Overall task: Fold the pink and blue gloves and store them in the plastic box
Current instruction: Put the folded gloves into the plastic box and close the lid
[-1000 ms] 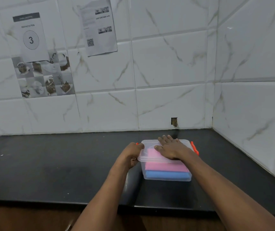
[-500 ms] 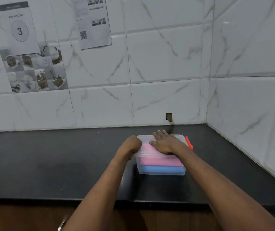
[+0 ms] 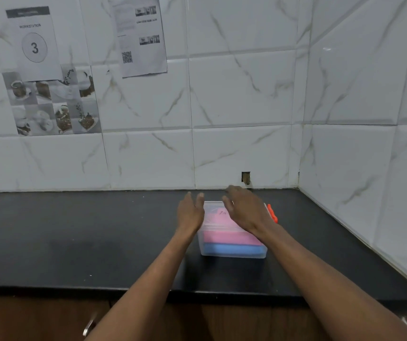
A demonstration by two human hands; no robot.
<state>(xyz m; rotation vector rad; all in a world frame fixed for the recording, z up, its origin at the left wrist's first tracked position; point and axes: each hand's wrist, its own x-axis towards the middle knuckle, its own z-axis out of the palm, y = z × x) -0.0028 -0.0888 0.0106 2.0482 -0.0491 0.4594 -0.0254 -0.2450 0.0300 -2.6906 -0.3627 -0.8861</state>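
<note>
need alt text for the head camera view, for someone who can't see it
Two open bare hands, the left hand and the right hand, hover at a clear plastic box on a black counter. Inside, a folded pink glove lies on a blue glove. White marble tiles with taped papers stand behind.
</note>
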